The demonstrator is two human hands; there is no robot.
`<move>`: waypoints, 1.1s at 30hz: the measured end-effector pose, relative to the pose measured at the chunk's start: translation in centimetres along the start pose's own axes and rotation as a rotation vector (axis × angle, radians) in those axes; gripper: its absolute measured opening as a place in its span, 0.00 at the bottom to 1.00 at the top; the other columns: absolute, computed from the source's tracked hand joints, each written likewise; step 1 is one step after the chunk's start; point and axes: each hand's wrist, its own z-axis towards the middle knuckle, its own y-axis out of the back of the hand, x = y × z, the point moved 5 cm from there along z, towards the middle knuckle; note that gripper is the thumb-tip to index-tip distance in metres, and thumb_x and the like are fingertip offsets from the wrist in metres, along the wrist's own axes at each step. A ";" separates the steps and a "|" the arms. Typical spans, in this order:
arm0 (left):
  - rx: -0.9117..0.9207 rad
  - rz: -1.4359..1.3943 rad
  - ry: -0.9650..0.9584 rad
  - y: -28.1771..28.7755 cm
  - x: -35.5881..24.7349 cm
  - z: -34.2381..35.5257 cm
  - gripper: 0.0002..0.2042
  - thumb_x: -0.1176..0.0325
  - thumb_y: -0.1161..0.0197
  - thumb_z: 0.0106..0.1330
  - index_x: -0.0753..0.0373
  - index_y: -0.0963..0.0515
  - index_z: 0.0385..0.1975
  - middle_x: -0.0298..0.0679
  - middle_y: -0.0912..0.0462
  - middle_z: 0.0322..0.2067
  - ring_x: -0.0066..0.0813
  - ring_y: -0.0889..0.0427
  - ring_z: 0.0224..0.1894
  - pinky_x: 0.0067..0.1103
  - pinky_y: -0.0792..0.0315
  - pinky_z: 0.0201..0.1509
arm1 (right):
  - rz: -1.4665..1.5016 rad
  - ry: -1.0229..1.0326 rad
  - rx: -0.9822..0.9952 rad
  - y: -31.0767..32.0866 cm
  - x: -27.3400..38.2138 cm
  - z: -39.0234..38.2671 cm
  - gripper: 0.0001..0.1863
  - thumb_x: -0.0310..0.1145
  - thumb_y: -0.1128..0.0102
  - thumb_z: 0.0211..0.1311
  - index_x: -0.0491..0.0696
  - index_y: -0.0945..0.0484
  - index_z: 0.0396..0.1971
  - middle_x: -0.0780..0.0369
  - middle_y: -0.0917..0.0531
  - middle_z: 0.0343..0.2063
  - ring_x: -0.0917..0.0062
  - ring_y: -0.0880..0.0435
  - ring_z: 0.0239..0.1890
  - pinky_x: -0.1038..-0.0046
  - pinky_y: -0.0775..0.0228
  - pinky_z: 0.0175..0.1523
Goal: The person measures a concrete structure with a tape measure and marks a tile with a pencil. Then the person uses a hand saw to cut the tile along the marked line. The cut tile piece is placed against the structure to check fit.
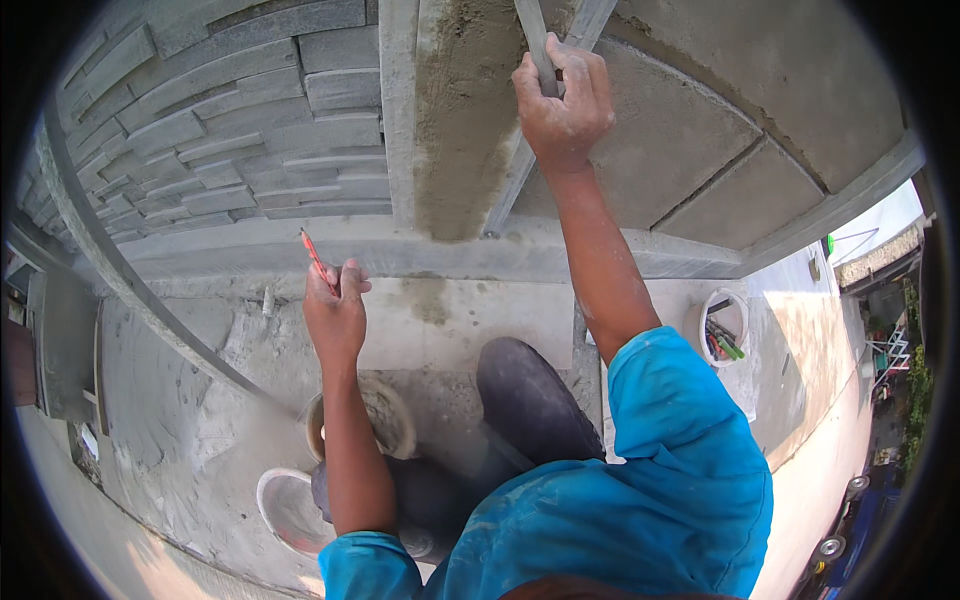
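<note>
My left hand is closed on a red pencil, point upward, in front of the pale ledge along the foot of the wall. Higher up, my right hand grips a narrow grey bar. Beside it a second long pale strip runs diagonally down along the edge of a vertical band of fresh grey plaster. Left of the band is wall cladding of grey blocks; to its right are smooth grey panels divided by grooves.
A white bucket of tools stands at the right. Buckets sit by my legs at lower left. A long curved-looking plank leans at the left. A blue vehicle is at the far right.
</note>
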 end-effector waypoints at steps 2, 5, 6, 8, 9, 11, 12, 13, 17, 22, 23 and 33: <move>0.033 0.017 -0.003 -0.5 0.5 0.5 0.13 0.69 0.40 0.75 0.62 0.37 0.30 0.43 0.16 0.29 0.26 0.14 0.31 0.22 0.23 0.38 | 0.007 0.026 0.052 0.4 0.8 -1.6 0.16 0.25 0.27 0.44 0.48 0.15 0.38 0.63 0.13 0.33 0.71 0.14 0.33 0.71 0.19 0.35; 0.043 0.056 -0.011 -0.6 0.7 0.7 0.13 0.70 0.40 0.75 0.62 0.37 0.30 0.43 0.16 0.30 0.26 0.14 0.31 0.22 0.23 0.38 | 0.046 -0.024 0.039 0.5 0.9 -1.5 0.16 0.25 0.26 0.43 0.48 0.15 0.38 0.63 0.13 0.32 0.72 0.14 0.32 0.71 0.19 0.34; 0.039 0.071 -0.016 -0.5 0.7 0.8 0.13 0.70 0.41 0.75 0.62 0.37 0.30 0.43 0.16 0.30 0.26 0.14 0.31 0.22 0.23 0.38 | 0.056 -0.024 0.021 0.2 0.8 -1.0 0.16 0.25 0.26 0.44 0.48 0.15 0.38 0.63 0.13 0.32 0.72 0.14 0.32 0.71 0.19 0.33; 0.039 0.032 0.002 -0.3 0.6 0.9 0.12 0.70 0.41 0.75 0.62 0.37 0.30 0.43 0.16 0.29 0.25 0.14 0.31 0.22 0.23 0.39 | 0.019 -0.112 -0.009 -0.2 0.1 1.1 0.16 0.25 0.26 0.44 0.49 0.15 0.38 0.63 0.13 0.32 0.72 0.14 0.32 0.71 0.20 0.33; 0.044 0.009 0.017 -0.4 0.6 0.7 0.12 0.70 0.41 0.75 0.62 0.37 0.30 0.43 0.16 0.29 0.25 0.14 0.31 0.22 0.23 0.39 | -0.004 -0.154 -0.017 -0.1 -0.2 1.6 0.16 0.25 0.26 0.44 0.49 0.14 0.38 0.63 0.13 0.32 0.72 0.14 0.32 0.72 0.20 0.32; 0.045 0.018 0.015 -0.1 1.5 1.0 0.12 0.70 0.41 0.75 0.62 0.37 0.31 0.43 0.16 0.29 0.25 0.14 0.32 0.22 0.23 0.39 | 0.035 -0.069 0.036 -0.3 0.2 0.6 0.16 0.25 0.25 0.47 0.47 0.14 0.40 0.62 0.14 0.34 0.73 0.14 0.31 0.72 0.19 0.32; 0.042 0.025 0.010 0.1 1.7 1.2 0.12 0.70 0.41 0.75 0.62 0.36 0.31 0.42 0.17 0.29 0.25 0.14 0.32 0.21 0.23 0.39 | 0.056 -0.028 0.058 -0.4 0.4 -0.1 0.16 0.25 0.24 0.48 0.46 0.14 0.41 0.62 0.15 0.35 0.73 0.14 0.30 0.72 0.19 0.33; 0.049 0.031 0.002 -0.2 1.5 1.0 0.12 0.70 0.41 0.75 0.62 0.37 0.31 0.42 0.16 0.29 0.25 0.14 0.32 0.21 0.23 0.39 | 0.061 -0.016 0.096 0.0 0.7 -1.2 0.16 0.25 0.24 0.48 0.46 0.14 0.40 0.62 0.15 0.35 0.73 0.14 0.31 0.72 0.19 0.33; 0.057 0.002 -0.013 -0.7 0.8 0.8 0.12 0.70 0.41 0.75 0.62 0.37 0.31 0.43 0.16 0.30 0.25 0.14 0.32 0.21 0.23 0.39 | 0.065 0.070 0.124 0.8 1.6 -2.4 0.16 0.24 0.25 0.48 0.47 0.14 0.40 0.61 0.13 0.36 0.73 0.13 0.33 0.72 0.17 0.36; 0.044 0.025 0.004 -0.2 0.0 0.6 0.13 0.69 0.41 0.75 0.61 0.37 0.31 0.43 0.16 0.29 0.25 0.14 0.32 0.22 0.23 0.40 | 0.027 0.096 0.122 -1.0 3.0 5.0 0.16 0.23 0.28 0.50 0.44 0.14 0.43 0.61 0.14 0.35 0.65 0.15 0.38 0.66 0.21 0.44; 0.038 0.031 0.003 -0.3 -0.1 0.5 0.13 0.69 0.41 0.75 0.61 0.37 0.31 0.43 0.16 0.29 0.25 0.14 0.33 0.22 0.23 0.40 | -0.060 0.192 0.165 -1.0 3.5 4.7 0.15 0.22 0.28 0.49 0.44 0.13 0.40 0.59 0.15 0.35 0.64 0.15 0.37 0.65 0.21 0.42; 0.044 0.034 0.006 -1.5 -0.3 0.1 0.13 0.69 0.40 0.74 0.61 0.37 0.30 0.43 0.15 0.28 0.26 0.13 0.32 0.22 0.23 0.39 | 0.090 0.154 0.261 1.7 1.1 -6.4 0.18 0.24 0.24 0.46 0.50 0.11 0.41 0.66 0.12 0.33 0.75 0.14 0.34 0.74 0.19 0.37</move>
